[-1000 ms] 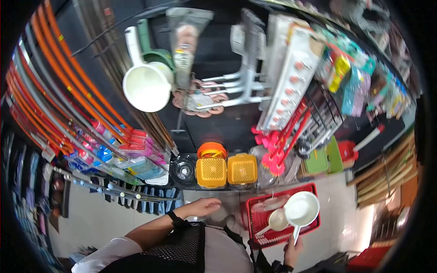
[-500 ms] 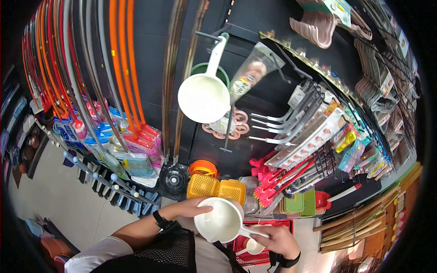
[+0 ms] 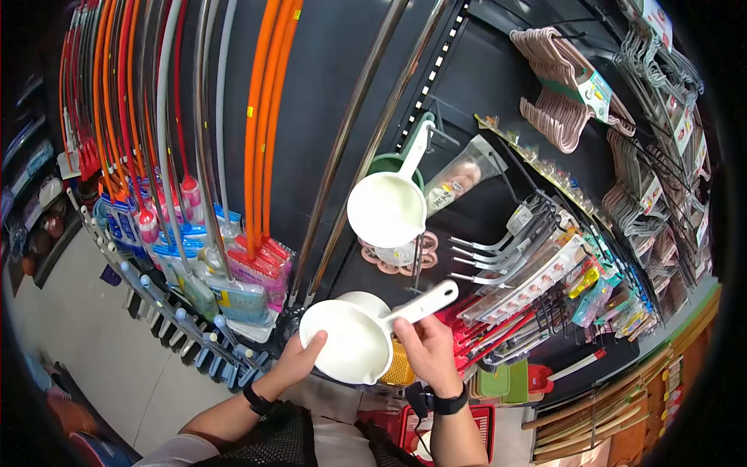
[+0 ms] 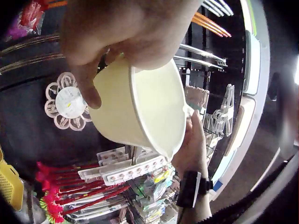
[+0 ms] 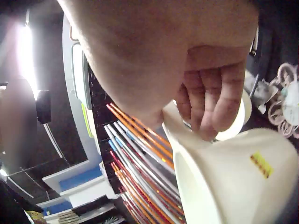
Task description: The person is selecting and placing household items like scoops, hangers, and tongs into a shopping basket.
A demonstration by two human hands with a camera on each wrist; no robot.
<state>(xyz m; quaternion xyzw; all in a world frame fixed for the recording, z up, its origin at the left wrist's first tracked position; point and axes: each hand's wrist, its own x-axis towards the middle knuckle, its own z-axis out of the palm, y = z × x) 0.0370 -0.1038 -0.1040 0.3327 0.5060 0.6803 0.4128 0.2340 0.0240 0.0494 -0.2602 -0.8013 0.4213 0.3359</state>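
Observation:
A white plastic water ladle (image 3: pixel 348 342) with a pouring lip is held up in front of the shelf, its bowl facing me and its handle pointing up to the right. My left hand (image 3: pixel 298 363) grips the bowl's left side, thumb over the rim and fingers behind. Around the base of the handle, my right hand (image 3: pixel 428 354) has its fingers and thumb closed. The right wrist view shows a yellow sticker (image 5: pixel 262 165) on the bowl's outside. Another white ladle (image 3: pixel 387 208) hangs on a hook just above, with a green one (image 3: pixel 397 163) partly hidden behind it.
A red shopping basket (image 3: pixel 482 428) stands on the floor below, partly hidden by my right forearm, with a white item inside. Long mop and broom handles (image 3: pixel 264 124) line the left. Hangers (image 3: pixel 556 101) and red-handled brushes (image 3: pixel 498 335) hang at right.
The ladle came up from over the basket to between both hands, then higher, its handle swinging upward. My left hand took hold of the bowl. The head view turned toward the shelf.

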